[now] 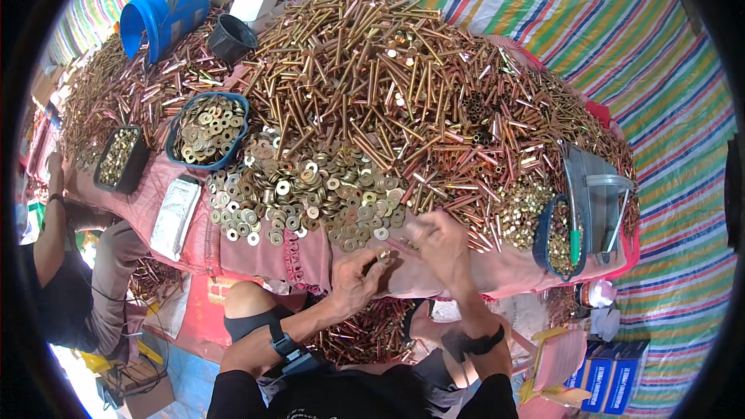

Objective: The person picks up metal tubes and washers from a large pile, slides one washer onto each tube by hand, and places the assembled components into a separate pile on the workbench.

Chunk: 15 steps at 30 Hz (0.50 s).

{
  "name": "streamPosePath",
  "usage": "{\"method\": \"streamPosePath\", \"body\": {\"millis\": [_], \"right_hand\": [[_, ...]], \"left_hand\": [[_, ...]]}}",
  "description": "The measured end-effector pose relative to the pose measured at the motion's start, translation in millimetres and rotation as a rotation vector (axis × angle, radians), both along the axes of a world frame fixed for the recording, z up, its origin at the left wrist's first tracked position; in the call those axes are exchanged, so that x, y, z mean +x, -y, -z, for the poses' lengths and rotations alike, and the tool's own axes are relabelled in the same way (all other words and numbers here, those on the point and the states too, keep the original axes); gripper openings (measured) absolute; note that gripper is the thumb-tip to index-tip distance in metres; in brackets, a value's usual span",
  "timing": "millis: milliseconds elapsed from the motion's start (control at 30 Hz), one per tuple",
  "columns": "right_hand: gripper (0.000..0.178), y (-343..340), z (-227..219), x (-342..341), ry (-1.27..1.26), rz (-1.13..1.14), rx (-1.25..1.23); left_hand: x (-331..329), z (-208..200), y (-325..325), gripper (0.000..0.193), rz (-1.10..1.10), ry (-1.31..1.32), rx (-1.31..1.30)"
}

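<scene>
My left hand [355, 281] is closed in a pinch at the near edge of the heap, with a small gold-coloured metal piece [384, 258] at its fingertips. To its right, my right hand [441, 242] hovers by the edge of the washers and bolts, its fingers smeared by motion. Just beyond both hands spreads a pile of flat metal washers [310, 194]. Behind that rises a large heap of long, copper- and gold-coloured bolt-like rods [365, 70]. Small gold nuts [521, 213] lie loose to the right of my right hand.
A blue-rimmed tub of washers [169, 143] and a dark tray of nuts [140, 178] stand left, near a silver-white packet [177, 217]. Right are a dark tub of nuts [541, 256] and a grey container [594, 202]. A blue bucket [174, 15] lies far left. Another person [70, 279] sits left.
</scene>
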State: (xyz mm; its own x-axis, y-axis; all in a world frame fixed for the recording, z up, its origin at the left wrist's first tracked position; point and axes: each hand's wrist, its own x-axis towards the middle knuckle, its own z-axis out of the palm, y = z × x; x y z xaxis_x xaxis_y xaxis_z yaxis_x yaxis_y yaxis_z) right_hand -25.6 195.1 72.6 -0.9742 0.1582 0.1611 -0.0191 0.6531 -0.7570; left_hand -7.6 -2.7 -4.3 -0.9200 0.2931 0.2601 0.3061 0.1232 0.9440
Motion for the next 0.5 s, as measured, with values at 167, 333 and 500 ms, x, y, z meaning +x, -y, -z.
{"method": "streamPosePath", "body": {"millis": [167,333,500], "right_hand": [[0.030,-39,16,-29,-0.133,0.194,0.360],[0.027,-43,27,-42,-0.146,0.208,0.515],[0.024,-49,23,-39,-0.169,0.221,0.607]], "left_hand": [[3,1,-6,0.048,-0.023,0.109,0.224],[0,2,-1,0.048,-0.013,0.024,0.177],[-2,3,-1,0.040,-0.048,-0.025,0.137]]}}
